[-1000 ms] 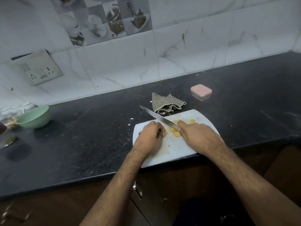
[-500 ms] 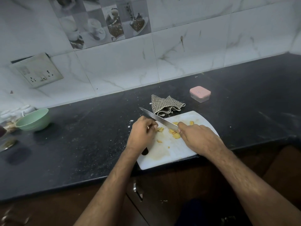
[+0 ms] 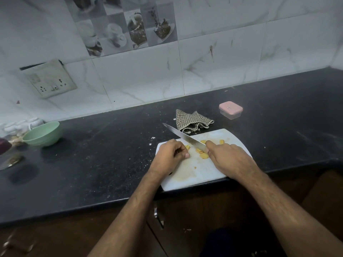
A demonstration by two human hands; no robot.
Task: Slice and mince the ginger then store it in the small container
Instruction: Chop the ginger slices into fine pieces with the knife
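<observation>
On the white cutting board (image 3: 187,178) at the counter's front edge, the person's right hand (image 3: 227,160) is wrapped round the handle of a long knife (image 3: 182,136), whose blade angles away over the board's far-left corner. The left hand (image 3: 169,154) rests curled on the board's left part, its fingertips gathered at a small yellow piece of ginger (image 3: 187,147) — whether they actually pinch it cannot be told. More ginger slices (image 3: 202,153) lie near the board's middle, just under the blade, and a few sit toward its far edge.

The slices look thin, light and damp, so they will likely slide or stick to steel; they should be bunched with curled fingertips kept back from the edge before mincing. The small container (image 3: 230,110), its pink lid on, stands beyond the board's far-right corner, well apart — a checked cloth (image 3: 193,122) lies between.
</observation>
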